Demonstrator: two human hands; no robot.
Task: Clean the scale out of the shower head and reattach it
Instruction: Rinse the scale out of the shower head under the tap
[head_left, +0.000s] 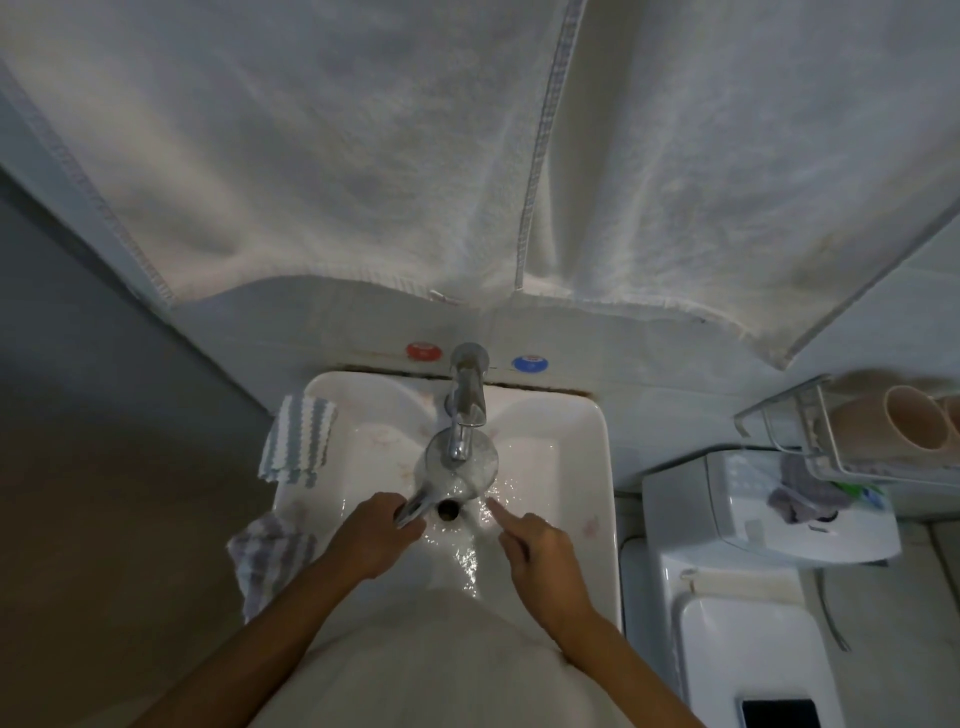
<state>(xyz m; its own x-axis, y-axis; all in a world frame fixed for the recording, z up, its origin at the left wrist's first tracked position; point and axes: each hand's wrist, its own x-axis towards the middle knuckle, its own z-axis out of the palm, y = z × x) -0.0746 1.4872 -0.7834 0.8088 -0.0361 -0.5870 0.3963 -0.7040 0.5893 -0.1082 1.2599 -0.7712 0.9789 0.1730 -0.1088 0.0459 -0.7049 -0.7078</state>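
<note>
A chrome shower head (475, 460) with a round face lies under the chrome tap (466, 402) in the white sink (582, 467), and water splashes over it. My left hand (376, 535) is shut on its handle near the drain hole (448, 510). My right hand (540, 558) hovers over the wet basin to the right of the drain, index finger stretched toward the shower head and holding nothing.
A striped cloth (298, 441) hangs over the sink's left rim, and a checked cloth (265, 558) lies lower on that rim. Red (423, 351) and blue (530, 362) knobs sit behind the tap. White towels (467, 156) hang overhead. A toilet (753, 571) stands to the right, below a wire rack with cups (893, 426).
</note>
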